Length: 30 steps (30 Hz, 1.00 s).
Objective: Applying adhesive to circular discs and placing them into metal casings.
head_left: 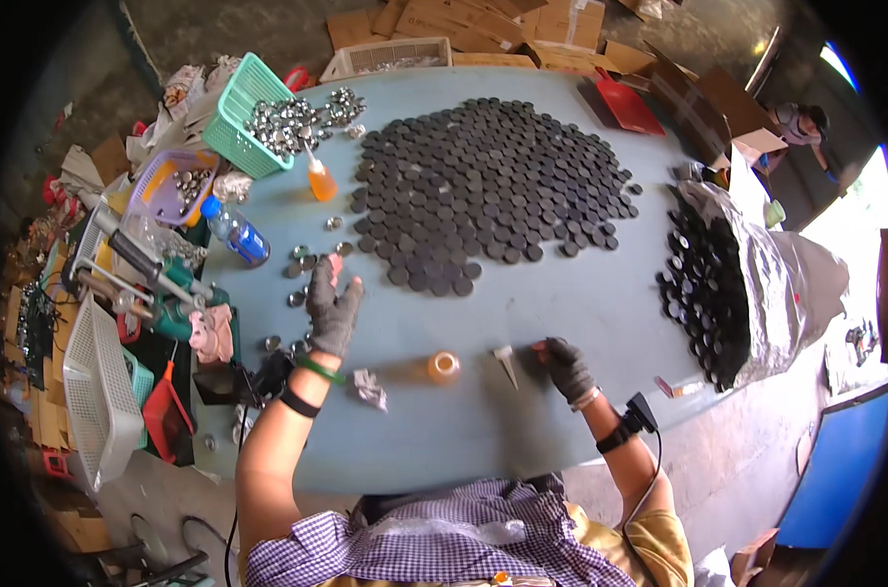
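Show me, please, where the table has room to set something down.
Bare table lies between the dark discs and the right hand, stretching right toward the dark heap. Another free strip follows the near edge, below the amber container and crumpled tissue. Crowded: the left side, with green basket, purple basket and blue-capped bottle.

A clear bottle with a blue cap [236, 235] is at the left of the surface [405, 440]. A red dustpan [630, 106] lies at the far right corner. Beyond the far edge, there are pieces of cardboard [454, 24].
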### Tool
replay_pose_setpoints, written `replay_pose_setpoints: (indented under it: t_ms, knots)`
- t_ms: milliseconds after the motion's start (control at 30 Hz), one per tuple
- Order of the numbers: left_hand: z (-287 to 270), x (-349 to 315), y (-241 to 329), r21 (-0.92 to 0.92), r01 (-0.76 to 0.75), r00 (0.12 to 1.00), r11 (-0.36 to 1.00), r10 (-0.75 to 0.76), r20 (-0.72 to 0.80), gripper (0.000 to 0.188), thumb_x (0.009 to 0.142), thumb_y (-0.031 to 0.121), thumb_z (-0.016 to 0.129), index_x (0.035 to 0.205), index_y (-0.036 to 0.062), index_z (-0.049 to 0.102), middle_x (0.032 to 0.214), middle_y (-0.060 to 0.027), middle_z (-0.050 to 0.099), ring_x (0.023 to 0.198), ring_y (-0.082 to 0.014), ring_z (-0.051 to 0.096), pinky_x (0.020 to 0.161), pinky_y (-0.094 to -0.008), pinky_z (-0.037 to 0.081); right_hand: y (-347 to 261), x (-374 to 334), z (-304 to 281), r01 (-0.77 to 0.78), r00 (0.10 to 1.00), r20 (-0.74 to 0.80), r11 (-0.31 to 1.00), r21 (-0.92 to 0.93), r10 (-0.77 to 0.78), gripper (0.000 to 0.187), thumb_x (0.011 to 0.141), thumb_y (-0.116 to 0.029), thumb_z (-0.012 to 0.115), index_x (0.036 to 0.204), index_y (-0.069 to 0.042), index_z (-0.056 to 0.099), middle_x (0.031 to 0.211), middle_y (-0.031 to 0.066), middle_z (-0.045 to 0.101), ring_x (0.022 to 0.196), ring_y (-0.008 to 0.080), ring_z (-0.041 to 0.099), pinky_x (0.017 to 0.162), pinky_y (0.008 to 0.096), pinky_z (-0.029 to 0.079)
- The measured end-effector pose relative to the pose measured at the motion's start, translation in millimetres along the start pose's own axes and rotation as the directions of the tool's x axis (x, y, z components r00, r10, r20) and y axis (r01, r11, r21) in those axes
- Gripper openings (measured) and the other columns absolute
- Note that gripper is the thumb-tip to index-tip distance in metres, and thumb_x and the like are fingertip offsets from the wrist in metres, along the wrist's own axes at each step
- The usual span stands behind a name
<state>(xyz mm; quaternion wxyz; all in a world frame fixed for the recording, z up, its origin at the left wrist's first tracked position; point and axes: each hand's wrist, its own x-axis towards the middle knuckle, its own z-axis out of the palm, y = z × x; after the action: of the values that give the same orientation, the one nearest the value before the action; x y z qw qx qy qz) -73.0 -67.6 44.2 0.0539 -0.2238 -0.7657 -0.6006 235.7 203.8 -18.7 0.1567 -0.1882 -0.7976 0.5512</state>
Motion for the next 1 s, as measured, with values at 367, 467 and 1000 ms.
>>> replay_pose_setpoints:
  t_ms: [367, 467, 1000]
  knots:
    - [21.8, -200.8, 1.3, -0.1, 0.205, 0.962, 0.974, -0.182, 0.203, 0.056, 0.073, -0.001, 0.063, 0.125, 0.0005, 0.043, 0.121, -0.015, 0.051, 0.115, -0.0233, 0.05, 0.102, -0.0359, 0.037, -27.5, 1.1, 29.7, 0.488, 0.869, 0.276, 0.622, -0.612, -0.41, 0.047, 0.082, -0.026, 0.063, 0.123, -0.007, 0.051, 0.12, 0.0162, 0.053, 0.112, 0.034, 0.048, 0.097, 0.0407, 0.039]
    - [34.3, -210.2, 5.2, -0.217, 0.208, 0.97, 0.954, -0.172, 0.172, 0.059, 0.073, 0.0, 0.064, 0.127, -0.0007, 0.041, 0.123, -0.0159, 0.051, 0.117, -0.0239, 0.049, 0.102, -0.0361, 0.037, -33.2, 11.8, 33.9, 0.388, 0.92, 0.208, 0.71, -0.588, -0.331, 0.04, 0.08, -0.023, 0.063, 0.116, -0.009, 0.057, 0.116, 0.0141, 0.057, 0.11, 0.0345, 0.05, 0.095, 0.0415, 0.04]
    - [68.8, -184.6, 32.9, 0.064, 0.033, 0.979, 0.997, -0.045, 0.2, 0.078, 0.064, 0.023, 0.082, 0.126, 0.001, 0.041, 0.125, -0.0178, 0.052, 0.111, -0.0307, 0.054, 0.094, -0.0376, 0.045, -126.8, 13.4, 51.4, 0.195, 0.962, 0.157, 0.962, 0.191, -0.226, 0.018, 0.085, -0.006, 0.061, 0.103, -0.004, 0.062, 0.092, 0.0038, 0.063, 0.085, 0.0128, 0.056, 0.077, 0.0283, 0.046]
